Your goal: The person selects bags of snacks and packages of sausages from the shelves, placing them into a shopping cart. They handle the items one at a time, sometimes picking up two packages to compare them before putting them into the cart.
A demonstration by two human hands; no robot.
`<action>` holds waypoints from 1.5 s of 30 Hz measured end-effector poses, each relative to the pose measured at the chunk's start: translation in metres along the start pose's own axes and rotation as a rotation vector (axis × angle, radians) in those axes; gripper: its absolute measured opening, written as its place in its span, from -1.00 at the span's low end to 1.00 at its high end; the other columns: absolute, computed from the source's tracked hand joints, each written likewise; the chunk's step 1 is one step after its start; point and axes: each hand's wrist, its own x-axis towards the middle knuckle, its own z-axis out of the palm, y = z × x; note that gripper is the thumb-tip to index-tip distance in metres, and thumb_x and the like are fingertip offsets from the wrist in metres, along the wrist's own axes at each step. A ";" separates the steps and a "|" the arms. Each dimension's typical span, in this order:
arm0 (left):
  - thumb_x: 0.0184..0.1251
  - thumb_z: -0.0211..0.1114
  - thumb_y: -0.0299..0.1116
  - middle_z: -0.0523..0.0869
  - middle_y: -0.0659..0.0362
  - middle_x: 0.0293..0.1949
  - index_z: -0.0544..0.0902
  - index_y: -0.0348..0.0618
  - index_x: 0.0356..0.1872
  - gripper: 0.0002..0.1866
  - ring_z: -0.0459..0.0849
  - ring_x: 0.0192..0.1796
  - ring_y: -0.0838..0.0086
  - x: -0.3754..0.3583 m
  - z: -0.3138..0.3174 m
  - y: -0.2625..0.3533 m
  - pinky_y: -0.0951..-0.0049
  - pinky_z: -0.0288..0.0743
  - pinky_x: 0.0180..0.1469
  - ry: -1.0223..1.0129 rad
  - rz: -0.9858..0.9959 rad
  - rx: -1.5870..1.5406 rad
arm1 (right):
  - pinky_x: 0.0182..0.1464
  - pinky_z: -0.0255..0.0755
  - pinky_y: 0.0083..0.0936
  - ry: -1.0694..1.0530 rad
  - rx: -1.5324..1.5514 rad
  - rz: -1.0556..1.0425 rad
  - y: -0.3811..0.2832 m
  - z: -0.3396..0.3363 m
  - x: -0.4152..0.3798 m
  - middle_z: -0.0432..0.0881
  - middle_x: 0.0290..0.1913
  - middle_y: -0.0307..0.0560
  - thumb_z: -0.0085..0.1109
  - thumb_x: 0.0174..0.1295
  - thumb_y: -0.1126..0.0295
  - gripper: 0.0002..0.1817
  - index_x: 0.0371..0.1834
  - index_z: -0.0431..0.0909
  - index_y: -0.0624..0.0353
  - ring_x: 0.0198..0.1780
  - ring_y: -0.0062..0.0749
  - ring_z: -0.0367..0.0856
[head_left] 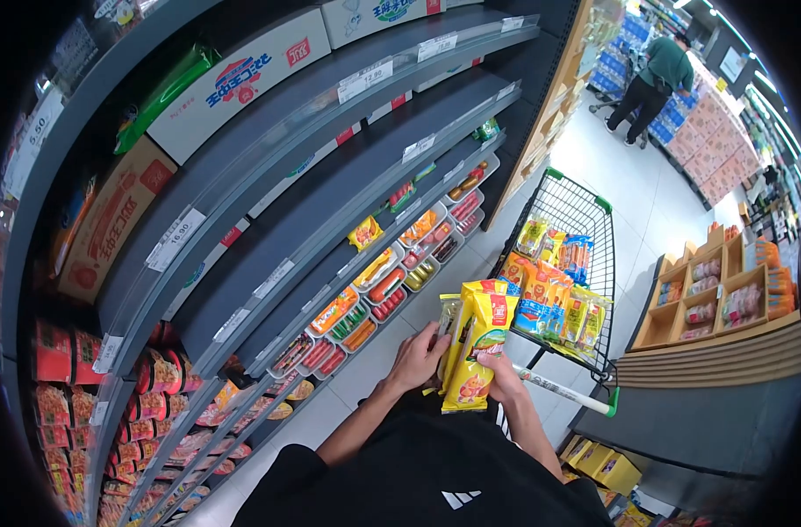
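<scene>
Several yellow snack packets (481,351) are held upright in front of the body. My right hand (503,379) is closed round the right edge of the front packet, its thumb on the face. On the other side my left hand (420,356) has its fingers closed at the left edge of the bunch, where a paler yellow packet (449,312) shows; its fingertips are partly hidden. Just beyond stands a wire shopping cart (604,250) holding orange and blue bags (537,294), yellow packets (581,321) and blue packets (577,255).
Grey shelves (304,198) with price tags and boxes curve along the left. Trays of packaged sausages (387,285) sit low on them. The cart handle (563,391) is close on the right. A wooden display (681,303) stands beyond, and a person in green (665,66) is farther off.
</scene>
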 end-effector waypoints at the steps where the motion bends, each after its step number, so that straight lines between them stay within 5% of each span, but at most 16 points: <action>1: 0.64 0.24 -0.20 0.78 -0.09 -0.20 0.60 -0.27 0.17 -0.66 0.78 -0.18 -0.04 0.004 -0.002 -0.003 0.09 0.62 -0.08 -0.025 0.051 -0.008 | 0.32 0.64 -0.13 0.035 0.004 -0.026 -0.001 -0.003 -0.001 0.62 0.28 0.02 0.46 0.33 0.33 -0.29 0.49 0.31 0.16 0.26 -0.16 0.69; 4: 0.63 0.27 -0.23 0.79 -0.06 -0.03 0.63 -0.26 0.18 -0.67 0.79 -0.08 0.11 0.028 -0.013 -0.020 0.18 0.64 0.01 0.090 0.292 0.081 | 0.26 0.68 -0.13 0.140 0.018 -0.106 -0.005 -0.009 0.000 0.67 0.20 -0.01 0.47 0.31 0.27 -0.28 0.47 0.34 0.18 0.20 -0.16 0.73; 7: 0.63 0.29 -0.28 0.77 0.08 0.07 0.63 -0.26 0.26 -0.65 0.75 0.03 0.35 0.062 -0.048 -0.077 0.31 0.64 0.09 0.168 0.012 -0.059 | 0.22 0.70 -0.18 0.192 0.009 -0.133 -0.013 -0.015 -0.012 0.68 0.16 -0.02 0.42 0.34 0.25 -0.34 0.44 0.35 0.18 0.15 -0.21 0.75; 10: 0.62 0.33 -0.27 0.79 0.13 -0.06 0.61 -0.19 0.30 -0.63 0.75 0.02 0.46 0.095 -0.091 -0.133 0.39 0.63 0.07 0.418 0.033 0.112 | 0.22 0.69 -0.19 0.240 0.007 -0.098 -0.005 -0.040 -0.020 0.67 0.15 -0.04 0.41 0.37 0.25 -0.37 0.42 0.37 0.19 0.14 -0.21 0.76; 14: 0.51 0.45 -0.21 0.79 0.04 0.01 0.61 -0.30 0.29 -0.51 0.76 0.05 0.33 0.136 -0.143 -0.182 0.30 0.63 0.16 0.597 -0.006 0.280 | 0.22 0.68 -0.21 0.259 -0.005 -0.072 0.007 -0.059 -0.022 0.66 0.17 -0.04 0.42 0.37 0.33 -0.41 0.40 0.39 0.20 0.14 -0.22 0.75; 17: 0.40 0.49 0.05 0.66 -0.18 0.35 0.57 -0.32 0.41 -0.24 0.60 0.41 -0.04 0.161 -0.166 -0.165 0.16 0.41 0.47 0.614 -0.289 0.430 | 0.21 0.68 -0.26 0.266 -0.022 -0.080 0.011 -0.053 -0.021 0.71 0.13 -0.06 0.46 0.36 0.31 -0.43 0.35 0.45 0.22 0.11 -0.26 0.76; 20: 0.32 0.52 0.21 0.43 -0.07 0.58 0.39 -0.26 0.59 0.00 0.34 0.64 0.10 0.191 -0.180 -0.164 0.19 0.21 0.62 0.464 -0.392 0.148 | 0.23 0.68 -0.26 0.290 0.031 -0.107 0.010 -0.050 -0.023 0.69 0.16 -0.04 0.44 0.37 0.30 -0.41 0.39 0.42 0.21 0.13 -0.25 0.76; 23: 0.30 0.59 0.11 0.51 -0.06 0.53 0.52 -0.26 0.51 -0.11 0.39 0.59 0.11 0.216 -0.179 -0.175 0.18 0.22 0.61 0.498 -0.208 0.077 | 0.24 0.69 -0.23 0.300 0.087 -0.111 0.010 -0.055 -0.023 0.66 0.19 -0.03 0.44 0.37 0.27 -0.37 0.42 0.38 0.18 0.16 -0.23 0.76; 45: 0.37 0.57 0.04 0.60 0.02 0.41 0.50 -0.21 0.50 -0.18 0.52 0.47 0.26 0.250 -0.187 -0.211 0.20 0.32 0.56 0.679 -0.229 0.003 | 0.33 0.66 -0.17 0.173 0.110 -0.123 0.010 -0.061 -0.022 0.62 0.32 0.03 0.37 0.43 0.20 -0.27 0.53 0.25 0.22 0.28 -0.16 0.73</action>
